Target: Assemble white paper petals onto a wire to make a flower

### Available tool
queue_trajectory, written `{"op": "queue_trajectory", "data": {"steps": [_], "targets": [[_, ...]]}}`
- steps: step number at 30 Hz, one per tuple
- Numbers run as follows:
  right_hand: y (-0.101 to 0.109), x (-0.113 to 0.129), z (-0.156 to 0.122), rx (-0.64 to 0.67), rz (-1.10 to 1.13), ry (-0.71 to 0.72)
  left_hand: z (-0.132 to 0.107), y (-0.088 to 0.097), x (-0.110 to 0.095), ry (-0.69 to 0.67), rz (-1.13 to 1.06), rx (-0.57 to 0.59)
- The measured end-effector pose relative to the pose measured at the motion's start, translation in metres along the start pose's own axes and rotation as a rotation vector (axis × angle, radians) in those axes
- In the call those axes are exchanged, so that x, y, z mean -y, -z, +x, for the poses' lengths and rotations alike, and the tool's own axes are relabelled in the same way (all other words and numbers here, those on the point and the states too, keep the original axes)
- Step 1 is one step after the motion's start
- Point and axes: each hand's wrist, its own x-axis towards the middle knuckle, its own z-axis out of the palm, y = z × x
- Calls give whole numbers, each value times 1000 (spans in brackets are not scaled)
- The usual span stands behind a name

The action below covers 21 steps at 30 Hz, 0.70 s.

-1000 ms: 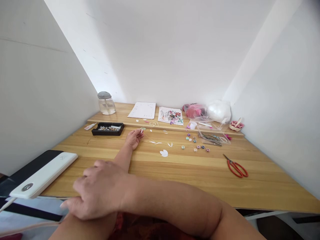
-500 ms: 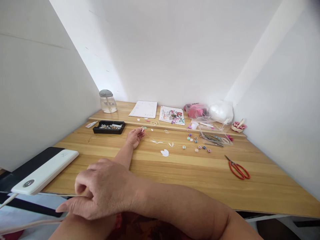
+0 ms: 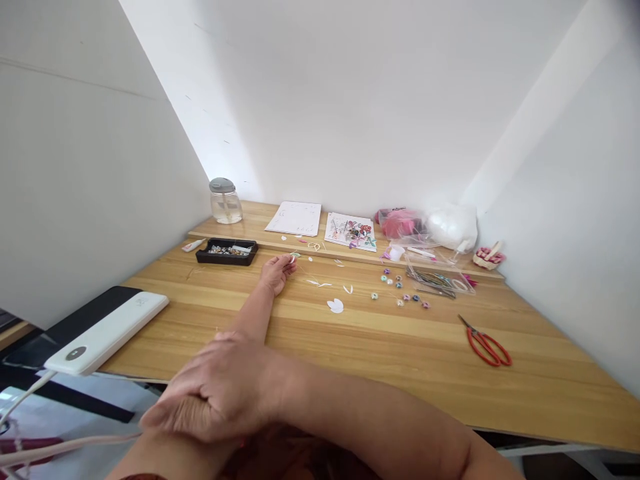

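Observation:
My left hand (image 3: 279,272) reaches far over the wooden table, its fingers pinched on a small white leaf-shaped piece (image 3: 293,259). A fine thread appears to run from it to the right. My right hand (image 3: 220,387) lies across my left forearm (image 3: 253,313), closed round it; some of its fingers are hidden behind the arm. To the right of my left hand are thin white slivers (image 3: 319,284), a V-shaped white piece (image 3: 348,289) and white petal-shaped pieces (image 3: 335,305). Left of that hand stands a black tray (image 3: 227,252) of small beads or metal bits.
Red-handled scissors (image 3: 485,343) lie at the right, near several thread bobbins (image 3: 400,287) and a clear box (image 3: 440,279). A white power bank (image 3: 107,333) with a cable sits at the left edge. Along the back ledge stand a jar (image 3: 226,201), papers (image 3: 294,219) and plastic bags (image 3: 453,228).
My right hand's curled fingers have flattened and closed on my left forearm. My left hand keeps its pinch on the white piece. The whole view has shifted slightly, moving things rightward.

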Motion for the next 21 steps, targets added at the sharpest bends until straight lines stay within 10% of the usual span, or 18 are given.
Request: {"op": "queue_trajectory", "data": {"steps": [9,15,18,21], "targets": [[2,-16,-39,19,401,122,-8,0,0,5,15,54],[29,-90,-103,-618,660,-491,-23,-12,-6,58,-21,167],[43,-132,-128,-1007,684,-598,-35,-27,-6,122,-23,277],[52,-154,-144,-1098,557,-613,-50,-43,-8,174,-18,396]]}}
